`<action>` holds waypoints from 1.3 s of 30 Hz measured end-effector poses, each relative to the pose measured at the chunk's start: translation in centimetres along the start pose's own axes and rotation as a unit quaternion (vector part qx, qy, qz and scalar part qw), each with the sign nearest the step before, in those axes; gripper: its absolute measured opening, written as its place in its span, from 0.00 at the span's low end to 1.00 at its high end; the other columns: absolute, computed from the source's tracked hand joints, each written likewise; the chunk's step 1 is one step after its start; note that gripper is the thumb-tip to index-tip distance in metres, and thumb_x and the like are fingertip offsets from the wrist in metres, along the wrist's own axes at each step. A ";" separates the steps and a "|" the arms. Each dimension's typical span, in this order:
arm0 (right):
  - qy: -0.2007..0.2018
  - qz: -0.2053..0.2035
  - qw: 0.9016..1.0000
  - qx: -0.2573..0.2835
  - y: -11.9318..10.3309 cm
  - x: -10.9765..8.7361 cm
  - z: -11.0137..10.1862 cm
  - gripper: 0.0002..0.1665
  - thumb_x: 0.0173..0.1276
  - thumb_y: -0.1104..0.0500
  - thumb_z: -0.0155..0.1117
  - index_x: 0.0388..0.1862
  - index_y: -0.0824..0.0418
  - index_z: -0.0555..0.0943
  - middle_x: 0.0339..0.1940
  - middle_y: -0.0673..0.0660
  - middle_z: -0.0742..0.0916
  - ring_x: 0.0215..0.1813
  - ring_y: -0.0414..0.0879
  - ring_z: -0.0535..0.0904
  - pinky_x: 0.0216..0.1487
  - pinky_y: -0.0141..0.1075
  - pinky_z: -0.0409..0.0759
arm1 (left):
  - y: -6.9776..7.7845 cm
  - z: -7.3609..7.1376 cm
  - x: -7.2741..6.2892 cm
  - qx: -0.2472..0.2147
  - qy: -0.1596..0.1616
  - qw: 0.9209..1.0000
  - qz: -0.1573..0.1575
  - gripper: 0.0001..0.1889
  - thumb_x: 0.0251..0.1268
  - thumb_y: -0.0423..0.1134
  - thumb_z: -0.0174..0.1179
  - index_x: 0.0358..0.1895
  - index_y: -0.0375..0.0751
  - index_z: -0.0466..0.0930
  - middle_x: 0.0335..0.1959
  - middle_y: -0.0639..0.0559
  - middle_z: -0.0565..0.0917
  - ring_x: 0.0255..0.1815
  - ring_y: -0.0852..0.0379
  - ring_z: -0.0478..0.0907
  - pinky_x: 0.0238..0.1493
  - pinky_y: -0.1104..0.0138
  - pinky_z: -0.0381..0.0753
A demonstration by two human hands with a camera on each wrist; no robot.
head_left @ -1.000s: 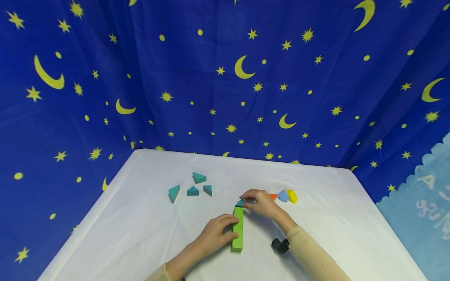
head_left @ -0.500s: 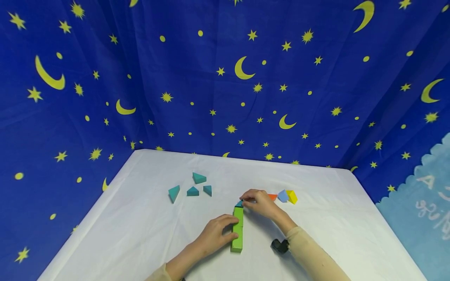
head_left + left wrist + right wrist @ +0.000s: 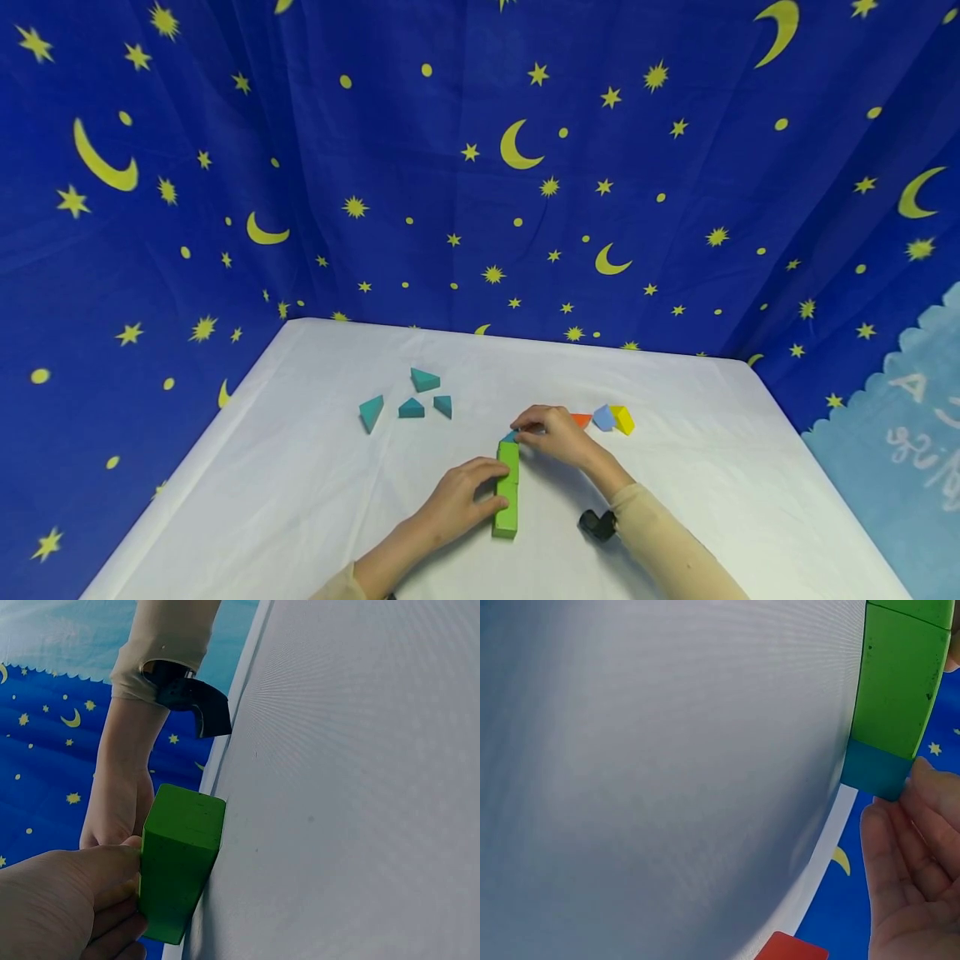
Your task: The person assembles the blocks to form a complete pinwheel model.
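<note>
Two green blocks (image 3: 507, 500) lie end to end in a row on the white table. My left hand (image 3: 459, 502) rests against their left side, its thumb on the nearer block and its fingertips on the farther one. In the left wrist view, the green block's end (image 3: 184, 817) faces me, with the thumb at its edge. A teal triangular block (image 3: 509, 437) sits against the far end of the row, and my right hand (image 3: 553, 433) pinches it. The right wrist view shows the teal block (image 3: 877, 769) flush with the green one, thumb and fingertips at its edge.
Several teal triangular blocks (image 3: 411, 408) lie at the back left. Beyond my right hand are an orange block (image 3: 582, 420), a light blue block (image 3: 603, 417) and a yellow block (image 3: 623, 420). A black wrist device (image 3: 597, 525) hangs by the right sleeve.
The teal block at the end of the row has shifted slightly, and less of it shows now. Both hands stay nearly in place; the other blocks have not moved.
</note>
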State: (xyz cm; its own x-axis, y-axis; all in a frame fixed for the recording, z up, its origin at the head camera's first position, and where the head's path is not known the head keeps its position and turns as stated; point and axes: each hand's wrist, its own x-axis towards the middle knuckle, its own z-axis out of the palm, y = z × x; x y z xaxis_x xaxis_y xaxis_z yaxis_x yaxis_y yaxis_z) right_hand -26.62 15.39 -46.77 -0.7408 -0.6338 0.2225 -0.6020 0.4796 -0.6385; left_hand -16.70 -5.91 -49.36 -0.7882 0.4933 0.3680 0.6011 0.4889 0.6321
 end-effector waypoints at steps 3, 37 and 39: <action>-0.002 0.007 1.000 0.003 0.0 0.0 0.0 0.09 0.62 0.63 0.67 0.42 0.64 0.84 0.38 0.52 0.85 0.39 0.41 0.81 0.41 0.32 0.81 | 0.0 0.0 0.1 0.002 0.001 1.000 0.003 0.21 0.62 0.45 0.63 0.54 0.35 0.78 0.53 0.47 0.79 0.55 0.53 0.75 0.57 0.62 0.73; 0.135 0.155 0.979 -0.001 3.4 -4.0 -6.4 0.14 0.61 0.64 0.67 0.46 0.68 0.83 0.42 0.61 0.86 0.40 0.49 0.83 0.38 0.34 0.82 | 0.0 0.0 -0.1 -0.005 0.006 1.000 -0.015 0.20 0.59 0.42 0.66 0.53 0.37 0.79 0.53 0.49 0.79 0.56 0.53 0.75 0.59 0.63 0.72; 0.132 0.158 0.979 0.003 3.7 -4.1 -6.3 0.15 0.61 0.64 0.68 0.46 0.68 0.83 0.43 0.62 0.86 0.41 0.50 0.83 0.39 0.35 0.82 | 0.0 0.1 -0.2 -0.005 0.005 1.000 -0.016 0.20 0.59 0.42 0.66 0.53 0.37 0.79 0.53 0.49 0.79 0.56 0.54 0.75 0.59 0.63 0.72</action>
State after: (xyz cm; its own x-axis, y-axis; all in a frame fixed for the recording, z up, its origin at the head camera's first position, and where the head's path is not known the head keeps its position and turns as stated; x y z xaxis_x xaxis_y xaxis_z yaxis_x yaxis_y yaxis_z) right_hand -27.65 23.58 -45.38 -0.9415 -0.2751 0.1947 -0.3288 0.6229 -0.7098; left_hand -16.55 -5.91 -49.44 -0.8087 0.4698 0.3540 0.5737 0.4970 0.6511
